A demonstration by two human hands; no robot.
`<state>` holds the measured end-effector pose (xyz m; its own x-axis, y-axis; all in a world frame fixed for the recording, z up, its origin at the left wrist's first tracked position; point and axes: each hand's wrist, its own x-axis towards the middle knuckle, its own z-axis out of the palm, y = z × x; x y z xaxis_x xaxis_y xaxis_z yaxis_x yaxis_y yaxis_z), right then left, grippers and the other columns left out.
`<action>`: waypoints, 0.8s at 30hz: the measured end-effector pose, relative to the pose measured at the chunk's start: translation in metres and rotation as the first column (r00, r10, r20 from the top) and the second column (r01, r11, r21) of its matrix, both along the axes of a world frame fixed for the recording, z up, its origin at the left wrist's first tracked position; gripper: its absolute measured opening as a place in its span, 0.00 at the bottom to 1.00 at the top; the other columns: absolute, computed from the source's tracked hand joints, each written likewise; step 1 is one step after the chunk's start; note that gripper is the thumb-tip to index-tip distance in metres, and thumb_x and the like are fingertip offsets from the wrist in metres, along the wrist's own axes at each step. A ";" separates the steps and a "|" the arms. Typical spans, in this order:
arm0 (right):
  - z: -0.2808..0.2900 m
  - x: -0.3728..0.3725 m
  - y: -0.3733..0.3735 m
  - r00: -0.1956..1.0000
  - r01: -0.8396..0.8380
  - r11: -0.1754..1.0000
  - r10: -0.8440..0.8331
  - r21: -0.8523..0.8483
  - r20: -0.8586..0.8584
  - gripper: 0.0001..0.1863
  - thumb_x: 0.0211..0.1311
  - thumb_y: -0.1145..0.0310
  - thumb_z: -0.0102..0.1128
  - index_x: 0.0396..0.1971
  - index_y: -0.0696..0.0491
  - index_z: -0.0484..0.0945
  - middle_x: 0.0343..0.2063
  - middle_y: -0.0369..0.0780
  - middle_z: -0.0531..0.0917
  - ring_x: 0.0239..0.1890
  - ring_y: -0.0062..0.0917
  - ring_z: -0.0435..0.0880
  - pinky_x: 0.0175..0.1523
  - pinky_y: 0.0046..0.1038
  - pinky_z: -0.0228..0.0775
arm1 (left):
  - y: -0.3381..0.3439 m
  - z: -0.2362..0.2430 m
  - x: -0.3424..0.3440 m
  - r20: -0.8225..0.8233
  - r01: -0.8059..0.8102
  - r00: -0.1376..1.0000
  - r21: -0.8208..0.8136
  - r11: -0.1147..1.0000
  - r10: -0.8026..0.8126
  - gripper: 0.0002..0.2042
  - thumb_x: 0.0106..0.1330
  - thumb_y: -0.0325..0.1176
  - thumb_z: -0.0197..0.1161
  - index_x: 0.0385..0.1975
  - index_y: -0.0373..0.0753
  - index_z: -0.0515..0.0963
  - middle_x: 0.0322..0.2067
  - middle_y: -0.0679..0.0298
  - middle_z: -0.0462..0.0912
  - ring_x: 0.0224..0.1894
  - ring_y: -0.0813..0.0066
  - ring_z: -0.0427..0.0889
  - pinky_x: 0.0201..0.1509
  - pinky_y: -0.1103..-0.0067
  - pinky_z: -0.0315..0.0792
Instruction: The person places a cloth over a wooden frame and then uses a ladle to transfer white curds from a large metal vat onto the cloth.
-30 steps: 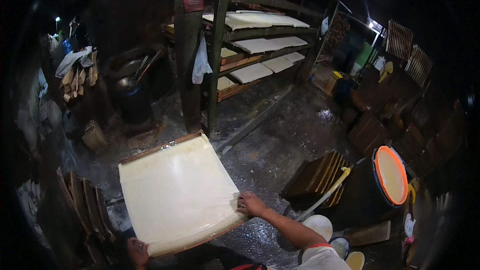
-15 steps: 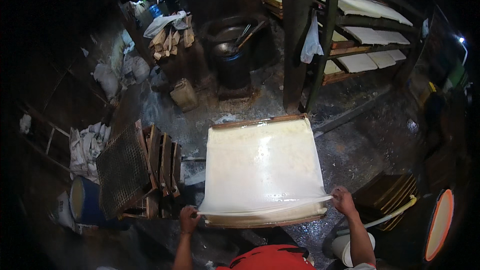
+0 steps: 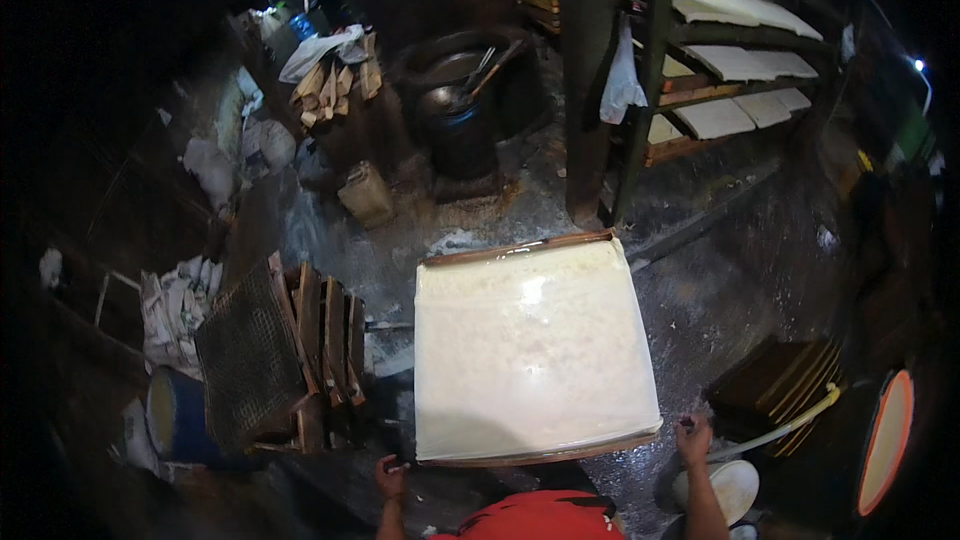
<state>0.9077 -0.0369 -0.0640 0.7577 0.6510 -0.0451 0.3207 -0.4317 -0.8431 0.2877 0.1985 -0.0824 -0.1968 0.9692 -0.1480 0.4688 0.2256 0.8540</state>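
A wet white cloth [image 3: 530, 360] lies spread over a shallow wooden-framed tray [image 3: 540, 458] in front of me, covering a pale, creamy filling that shows faintly through it. Its near edge now rests along the tray's near side. My left hand [image 3: 391, 477] hovers just off the near left corner, fingers parted and holding nothing. Beyond the near right corner is my right hand [image 3: 694, 438], apart from the cloth, its fingers loosely bent with nothing visible between them.
Mesh-topped wooden frames [image 3: 255, 360] lean at the left beside a blue drum [image 3: 185, 420]. At the right are stacked trays [image 3: 770, 390], a pale hose [image 3: 780, 430] and a white bucket [image 3: 735, 490]. Farther back stand a post [image 3: 585, 90], racks of white sheets [image 3: 745, 62] and a cauldron [image 3: 455, 60].
Both hands have let go of the cloth's near edge and drawn back toward me. That edge came down from across the tray to its near side, and the folds have smoothed out.
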 end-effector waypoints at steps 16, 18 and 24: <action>-0.060 -0.055 0.043 0.960 0.274 0.960 -0.269 -0.056 0.084 0.32 0.70 0.46 0.37 0.42 0.65 0.75 0.39 0.54 0.80 0.43 0.43 0.77 0.50 0.37 0.66 | 0.034 -0.100 0.013 0.549 0.223 0.822 -0.558 0.799 0.154 0.27 0.61 0.65 0.50 0.33 0.44 0.76 0.30 0.71 0.76 0.38 0.81 0.77 0.38 0.81 0.70; -0.038 -0.085 0.043 0.936 0.335 0.930 -0.310 -0.155 0.165 0.34 0.67 0.43 0.39 0.45 0.63 0.74 0.43 0.54 0.78 0.45 0.48 0.76 0.51 0.40 0.65 | 0.034 -0.084 -0.024 0.580 0.304 0.809 -0.554 0.775 0.097 0.23 0.60 0.60 0.56 0.32 0.43 0.75 0.29 0.71 0.76 0.37 0.81 0.78 0.37 0.81 0.71; 0.039 -0.174 0.029 0.812 0.562 0.802 -0.490 -0.200 0.318 0.26 0.64 0.48 0.50 0.42 0.61 0.74 0.38 0.50 0.79 0.39 0.44 0.78 0.46 0.38 0.69 | 0.048 0.065 -0.114 -0.018 0.461 0.887 0.070 0.885 -0.460 0.16 0.53 0.40 0.71 0.37 0.40 0.75 0.38 0.62 0.79 0.40 0.68 0.79 0.43 0.73 0.73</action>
